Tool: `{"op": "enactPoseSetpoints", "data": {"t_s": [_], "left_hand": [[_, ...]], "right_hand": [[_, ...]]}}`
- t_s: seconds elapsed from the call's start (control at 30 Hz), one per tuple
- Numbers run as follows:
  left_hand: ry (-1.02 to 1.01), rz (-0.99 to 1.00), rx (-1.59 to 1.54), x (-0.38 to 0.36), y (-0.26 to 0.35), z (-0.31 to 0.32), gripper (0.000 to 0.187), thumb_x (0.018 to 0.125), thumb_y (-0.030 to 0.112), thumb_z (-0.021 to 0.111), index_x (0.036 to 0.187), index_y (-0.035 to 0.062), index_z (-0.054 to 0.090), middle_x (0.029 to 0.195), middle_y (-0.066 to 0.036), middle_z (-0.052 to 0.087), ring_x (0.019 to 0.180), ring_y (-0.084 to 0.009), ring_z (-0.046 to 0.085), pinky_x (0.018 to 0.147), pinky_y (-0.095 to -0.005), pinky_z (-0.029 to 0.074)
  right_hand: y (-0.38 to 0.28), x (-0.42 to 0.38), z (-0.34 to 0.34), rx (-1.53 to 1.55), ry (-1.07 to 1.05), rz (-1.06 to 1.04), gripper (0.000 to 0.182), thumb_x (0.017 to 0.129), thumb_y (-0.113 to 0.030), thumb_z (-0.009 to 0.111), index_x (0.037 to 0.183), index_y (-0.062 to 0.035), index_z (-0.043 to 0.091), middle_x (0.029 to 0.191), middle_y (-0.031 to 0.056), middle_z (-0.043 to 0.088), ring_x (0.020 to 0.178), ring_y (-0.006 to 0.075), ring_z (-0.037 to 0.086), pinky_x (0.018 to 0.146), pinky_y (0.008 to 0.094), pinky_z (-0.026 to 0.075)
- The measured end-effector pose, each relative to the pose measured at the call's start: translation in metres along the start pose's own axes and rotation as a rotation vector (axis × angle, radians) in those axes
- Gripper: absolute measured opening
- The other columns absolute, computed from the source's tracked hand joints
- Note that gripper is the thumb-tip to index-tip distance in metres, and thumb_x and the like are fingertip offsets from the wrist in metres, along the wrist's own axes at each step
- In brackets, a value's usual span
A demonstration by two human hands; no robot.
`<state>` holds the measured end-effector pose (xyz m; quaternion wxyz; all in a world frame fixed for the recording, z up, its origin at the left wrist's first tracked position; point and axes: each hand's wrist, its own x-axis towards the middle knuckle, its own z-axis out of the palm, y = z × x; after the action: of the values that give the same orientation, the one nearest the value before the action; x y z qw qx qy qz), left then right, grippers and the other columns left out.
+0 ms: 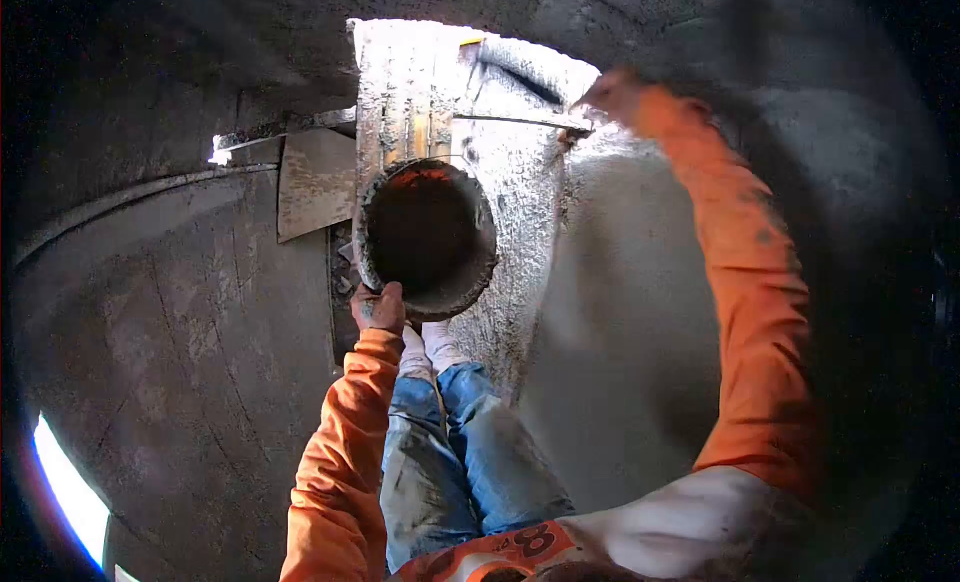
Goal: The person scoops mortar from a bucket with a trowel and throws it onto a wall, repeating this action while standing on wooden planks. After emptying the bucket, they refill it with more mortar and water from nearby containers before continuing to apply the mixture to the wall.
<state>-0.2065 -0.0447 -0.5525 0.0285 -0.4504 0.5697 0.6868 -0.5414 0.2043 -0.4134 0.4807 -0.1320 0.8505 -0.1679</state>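
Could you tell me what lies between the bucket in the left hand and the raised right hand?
In the head view, a rough, mortar-crusted surface spans from the bucket to the right hand, crossed by a thin rod.

Our bucket (428, 237) blocks the middle, with the rough wall (520, 212) close on its right; we see open floor (170, 362) on the left.

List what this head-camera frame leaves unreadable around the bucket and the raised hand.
- Bucket interior: deep shadow in the head view hides any contents.
- Right hand: motion-blurred, so its grip cannot be told, nor whether it touches the thin rod.
- Left hand: on the bucket rim; fingers hidden behind it.
- Print on the shirt: cut off by the bottom edge.
- Frame corners: black lens vignette.
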Motion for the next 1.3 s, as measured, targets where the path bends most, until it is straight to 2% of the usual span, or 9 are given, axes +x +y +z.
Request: {"op": "enactPoseSetpoints", "data": {"t_s": [0.07,0.17,0.33,0.4,0.43,0.7,0.77,1.17,1.3], "left_hand": [[0.008,0.189,-0.064,0.006,-0.005,0.006,0.018,0.065,0.009,0.052,0.079,-0.0015,0.058,0.067,-0.005,0.058,0.057,-0.0117,0.052,0.054,-0.0255,0.042],[-0.019,0.140,0.017,-0.010,0.026,0.009,0.018,0.066,0.009,0.052,0.079,-0.0005,0.058,0.069,-0.006,0.059,0.060,-0.0128,0.053,0.057,-0.0261,0.044],[0.021,0.301,0.298,-0.018,0.056,0.023,0.022,0.064,0.017,0.058,0.082,0.0050,0.057,0.072,-0.016,0.060,0.069,-0.0313,0.059,0.061,-0.0344,0.046],[0.022,0.319,0.530,-0.036,0.098,0.035,0.021,0.063,0.017,0.058,0.080,0.0050,0.057,0.072,-0.016,0.060,0.070,-0.0329,0.059,0.062,-0.0352,0.046],[0.032,0.335,0.745,-0.044,0.115,0.041,0.020,0.063,0.018,0.058,0.079,0.0050,0.057,0.072,-0.017,0.060,0.071,-0.0344,0.058,0.062,-0.0359,0.046],[-0.141,0.425,0.676,-0.046,0.122,0.036,0.017,0.063,0.018,0.058,0.072,0.0034,0.055,0.064,-0.016,0.057,0.065,-0.0337,0.057,0.057,-0.0354,0.045],[-0.149,0.341,0.535,-0.031,0.093,0.026,0.018,0.063,0.018,0.058,0.071,0.0019,0.055,0.062,-0.017,0.056,0.064,-0.0306,0.058,0.055,-0.0344,0.044],[-0.083,0.057,-0.091,-0.026,0.011,0.024,0.011,0.065,0.009,0.053,0.071,0.0015,0.057,0.064,0.001,0.055,0.055,-0.0074,0.047,0.049,-0.0221,0.038],[-0.071,0.044,-0.044,-0.026,0.013,0.019,0.011,0.064,0.008,0.052,0.070,0.0005,0.058,0.065,0.001,0.057,0.058,-0.0086,0.050,0.054,-0.0225,0.040]], "right_hand": [[-0.017,-0.049,-0.022,0.125,0.617,-0.084,0.029,0.077,-0.031,0.053,0.096,-0.0097,0.057,0.086,0.0060,0.058,0.072,0.0176,0.054,0.062,0.0341,0.044],[-0.010,-0.115,0.027,-0.065,0.823,-0.056,0.026,0.076,-0.028,0.056,0.091,-0.0067,0.054,0.081,0.0083,0.055,0.070,0.0202,0.053,0.064,0.0336,0.043],[-0.030,-0.098,0.101,-0.460,0.230,0.035,0.024,0.075,-0.017,0.050,0.096,-0.0049,0.045,0.101,0.0119,0.048,0.084,0.0249,0.050,0.072,0.0374,0.041],[-0.041,-0.057,0.130,-0.123,0.463,0.380,0.029,0.077,-0.024,0.043,0.099,-0.0040,0.045,0.103,0.0110,0.047,0.092,0.0262,0.047,0.081,0.0382,0.037],[0.040,-0.004,0.170,-0.836,0.453,-0.034,0.035,0.079,-0.032,0.036,0.100,-0.0050,0.046,0.107,0.0120,0.046,0.101,0.0263,0.043,0.088,0.0386,0.033],[0.041,-0.031,0.228,-0.288,0.113,-0.234,0.028,0.069,-0.021,0.053,0.093,-0.0076,0.054,0.093,0.0145,0.053,0.089,0.0308,0.052,0.075,0.0377,0.044],[0.064,-0.035,0.236,-0.190,0.508,-0.671,0.025,0.068,-0.021,0.056,0.089,-0.0070,0.053,0.085,0.0134,0.054,0.082,0.0316,0.053,0.069,0.0374,0.045],[0.003,-0.130,0.158,-0.350,0.616,-0.343,0.018,0.067,-0.018,0.063,0.077,-0.0066,0.053,0.070,0.0071,0.052,0.063,0.0243,0.054,0.055,0.0320,0.044],[-0.009,-0.142,0.096,-0.101,0.066,-0.406,0.020,0.070,-0.020,0.062,0.081,-0.0046,0.056,0.062,0.0060,0.051,0.060,0.0187,0.054,0.053,0.0282,0.044]]}}
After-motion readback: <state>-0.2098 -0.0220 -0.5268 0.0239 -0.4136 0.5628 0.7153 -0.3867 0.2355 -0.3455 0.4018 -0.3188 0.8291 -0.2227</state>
